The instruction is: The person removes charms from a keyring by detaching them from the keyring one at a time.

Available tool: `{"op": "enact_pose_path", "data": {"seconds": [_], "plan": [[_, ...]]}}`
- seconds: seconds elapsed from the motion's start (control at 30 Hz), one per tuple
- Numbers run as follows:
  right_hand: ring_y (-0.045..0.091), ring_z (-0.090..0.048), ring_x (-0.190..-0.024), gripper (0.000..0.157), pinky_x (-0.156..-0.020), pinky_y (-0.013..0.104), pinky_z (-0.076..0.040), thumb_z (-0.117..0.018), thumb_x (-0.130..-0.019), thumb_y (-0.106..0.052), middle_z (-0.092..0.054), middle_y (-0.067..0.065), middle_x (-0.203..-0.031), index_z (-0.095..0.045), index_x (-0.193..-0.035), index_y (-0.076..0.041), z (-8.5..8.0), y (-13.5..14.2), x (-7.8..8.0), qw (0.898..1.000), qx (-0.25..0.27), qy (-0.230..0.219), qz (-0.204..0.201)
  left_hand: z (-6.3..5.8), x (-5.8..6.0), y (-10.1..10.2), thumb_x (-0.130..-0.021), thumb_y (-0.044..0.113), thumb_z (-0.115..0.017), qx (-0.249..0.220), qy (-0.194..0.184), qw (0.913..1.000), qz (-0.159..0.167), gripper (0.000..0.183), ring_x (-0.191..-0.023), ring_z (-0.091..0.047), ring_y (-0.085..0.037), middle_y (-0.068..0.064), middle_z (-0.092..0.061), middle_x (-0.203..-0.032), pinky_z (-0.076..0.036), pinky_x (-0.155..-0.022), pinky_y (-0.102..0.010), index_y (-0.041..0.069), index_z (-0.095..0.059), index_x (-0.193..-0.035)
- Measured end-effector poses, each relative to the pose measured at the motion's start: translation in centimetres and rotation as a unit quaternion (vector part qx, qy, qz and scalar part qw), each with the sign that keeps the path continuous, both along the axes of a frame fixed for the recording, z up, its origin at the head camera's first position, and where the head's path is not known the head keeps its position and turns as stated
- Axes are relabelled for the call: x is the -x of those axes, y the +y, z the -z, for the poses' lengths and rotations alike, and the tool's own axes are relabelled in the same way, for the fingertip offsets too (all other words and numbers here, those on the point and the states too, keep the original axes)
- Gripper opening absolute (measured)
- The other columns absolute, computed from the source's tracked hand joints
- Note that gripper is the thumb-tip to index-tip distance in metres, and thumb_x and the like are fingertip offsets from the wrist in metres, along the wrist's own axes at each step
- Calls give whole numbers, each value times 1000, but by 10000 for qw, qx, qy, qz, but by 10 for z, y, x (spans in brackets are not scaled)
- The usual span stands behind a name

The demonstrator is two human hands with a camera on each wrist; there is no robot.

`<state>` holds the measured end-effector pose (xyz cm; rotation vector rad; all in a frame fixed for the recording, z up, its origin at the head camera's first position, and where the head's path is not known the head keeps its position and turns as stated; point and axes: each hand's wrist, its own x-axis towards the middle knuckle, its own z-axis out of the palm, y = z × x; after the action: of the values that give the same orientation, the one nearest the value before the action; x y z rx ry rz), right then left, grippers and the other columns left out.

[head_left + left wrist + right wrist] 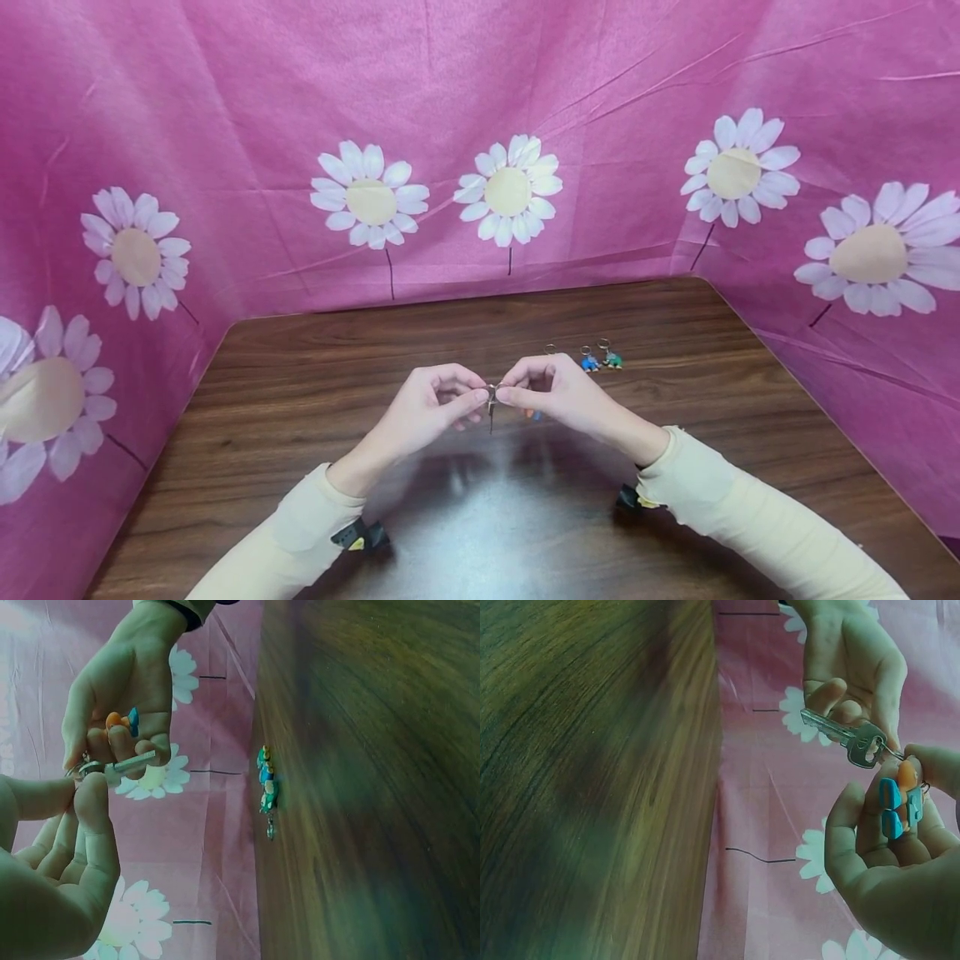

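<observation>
A metal key (862,742) hangs from a small key ring (492,387) between the two hands, its blade pointing down. My left hand (438,404) pinches the ring near the key's head between thumb and forefinger. On the other side my right hand (562,392) pinches the same ring, other fingers loosely curled. An orange and blue figure keychain (900,802) dangles by the right hand's fingers; in the left wrist view this figure (124,721) shows before the right palm. Fingertips partly hide the ring, so its exact opening cannot be seen.
Further back on the wooden table (315,350) lie a blue figure keychain (590,363) and a green one (613,360). Another ring (551,348) shows partly behind the right hand. A pink cloth with daisies (450,100) encloses the table's back and sides.
</observation>
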<state>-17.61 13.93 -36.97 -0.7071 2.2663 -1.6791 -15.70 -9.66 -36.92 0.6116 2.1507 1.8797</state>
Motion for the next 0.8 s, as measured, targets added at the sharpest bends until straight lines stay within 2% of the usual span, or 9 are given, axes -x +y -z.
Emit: {"op": "enact_pose_path", "data": {"seconds": [0.13,0.23,0.33,0.43,0.57,0.67,0.8], "plan": [[24,-58,-62,7,-49,24,-43,-77,-92,-19,-65,14,-74,-76,-93,-13,3,-2,0,9994,145,326,17,1,0,1,-97,6,-68,-295,-351,9988,-151,17,-71,-70,-17,-12,-74,-88,-61,-63,-34,-8,-66,-105],[18,-56,-61,5,-50,24,-44,-78,-91,-16,-65,8,-72,-76,-92,-11,6,-4,-1,9971,227,723,16,0,-1,2,-96,4,-67,-664,-692,9950,-283,14,-68,-69,-14,-8,-74,-87,-59,-60,-27,-7,-66,-104],[14,-55,-61,6,-51,23,-45,-78,-91,-14,-67,7,-73,-76,-92,-8,10,-5,-2,9945,216,1022,-50,-2,-1,3,-96,3,-67,-980,-857,9907,-394,10,-67,-69,-13,-6,-75,-86,-57,-58,-25,-5,-66,-102],[13,-57,-61,9,-52,23,-48,-78,-91,-15,-69,7,-74,-75,-92,-6,13,-6,-2,9939,189,1083,-61,-5,-1,3,-96,4,-67,-1100,-860,9892,-437,10,-68,-71,-15,-8,-75,-87,-57,-58,-25,-4,-66,-102],[16,-58,-60,11,-50,24,-47,-78,-92,-16,-67,3,-72,-75,-92,-6,12,-4,1,9943,210,1046,36,-8,-1,2,-95,5,-68,-1013,-805,9907,-424,13,-69,-71,-16,-11,-75,-89,-58,-59,-25,-6,-66,-104],[23,-58,-60,10,-49,24,-45,-77,-92,-18,-65,2,-71,-75,-92,-8,10,-3,2,9946,196,1020,20,-7,-1,2,-95,4,-68,-940,-783,9916,-420,14,-68,-71,-15,-11,-75,-89,-58,-59,-26,-6,-66,-104],[23,-59,-60,10,-49,24,-45,-77,-92,-18,-64,2,-71,-75,-92,-8,10,-3,1,9952,152,963,-15,-6,-1,0,-95,4,-68,-866,-761,9925,-419,13,-67,-70,-15,-10,-75,-89,-59,-60,-27,-6,-66,-104]]}}
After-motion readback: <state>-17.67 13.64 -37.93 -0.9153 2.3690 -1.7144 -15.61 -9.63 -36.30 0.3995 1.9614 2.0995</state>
